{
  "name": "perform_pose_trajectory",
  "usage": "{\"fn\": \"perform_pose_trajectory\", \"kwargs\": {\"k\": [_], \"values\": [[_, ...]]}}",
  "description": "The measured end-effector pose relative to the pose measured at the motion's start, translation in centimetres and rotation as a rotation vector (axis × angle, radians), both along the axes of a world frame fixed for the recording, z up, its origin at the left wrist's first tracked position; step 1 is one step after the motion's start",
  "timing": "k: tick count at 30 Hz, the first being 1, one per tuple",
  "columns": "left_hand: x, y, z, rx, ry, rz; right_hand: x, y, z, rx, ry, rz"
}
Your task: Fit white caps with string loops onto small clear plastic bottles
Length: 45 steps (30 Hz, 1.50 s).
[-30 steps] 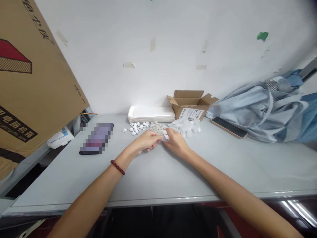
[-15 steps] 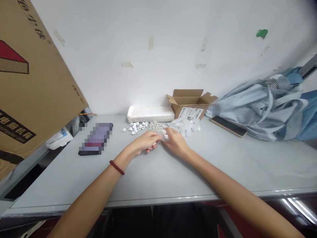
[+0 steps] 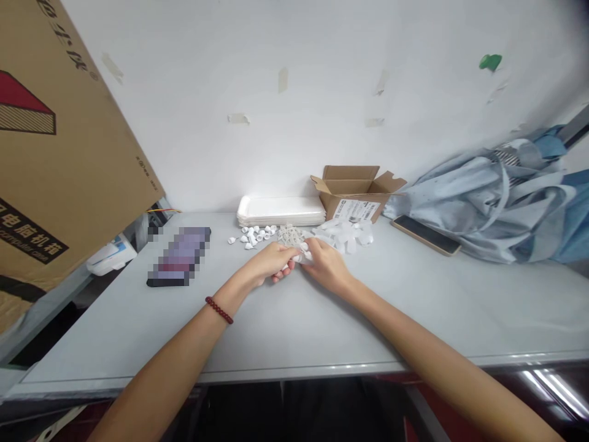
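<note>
My left hand [image 3: 271, 263] and my right hand [image 3: 326, 264] meet over the middle of the table, both with closed fingers. Between their fingertips is a small white plastic piece [image 3: 302, 258], partly covered by the fingers, so its exact kind is unclear. Just beyond the hands lies a heap of small greyish-white parts [image 3: 289, 234]. To its left are several small white caps [image 3: 251, 236], some with a thin stem. Flat translucent white pieces [image 3: 352, 238] lie in a loose pile beyond my right hand.
A stack of white trays [image 3: 280, 212] and an open cardboard box [image 3: 352, 193] stand against the wall. A phone [image 3: 426, 234] lies beside a light blue bag [image 3: 478, 202] at right. A blurred-out dark device [image 3: 179, 256] and a large carton [image 3: 69, 153] are at left.
Both hands stay together at the same place, with only slight finger movement around the white piece. The whole view has shifted very slightly.
</note>
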<state>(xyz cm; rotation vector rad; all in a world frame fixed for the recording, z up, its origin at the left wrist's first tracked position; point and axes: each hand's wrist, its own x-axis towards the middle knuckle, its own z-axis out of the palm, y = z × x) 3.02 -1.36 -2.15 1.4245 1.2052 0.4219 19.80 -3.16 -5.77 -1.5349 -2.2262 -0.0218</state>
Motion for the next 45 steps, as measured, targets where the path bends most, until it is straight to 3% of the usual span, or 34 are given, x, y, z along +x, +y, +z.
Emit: {"fn": "perform_pose_trajectory", "kwargs": {"k": [12, 20, 28, 32, 38, 45], "values": [[-0.7, 0.7, 0.5, -0.112, -0.291, 0.149, 0.6, 0.4, -0.1, -0.02, 0.08, -0.007], [-0.2, 1.3, -0.2, -0.452, -0.549, 0.058, 0.7, 0.4, -0.2, -0.039, 0.172, 0.012], [-0.6, 0.9, 0.6, -0.244, -0.671, 0.031, 0.8, 0.4, -0.3, -0.037, 0.203, 0.041], [-1.1, 1.5, 0.6, -0.172, -0.67, 0.125, 0.8, 0.5, -0.3, -0.036, 0.222, 0.042], [-0.8, 1.9, -1.3, 0.141, -0.428, 0.355, 0.9, 0.6, -0.4, -0.046, 0.249, 0.049], [-0.8, 1.9, -0.3, -0.007, -0.668, 0.324, 0.9, 0.5, 0.1, -0.078, 0.256, 0.051]]}}
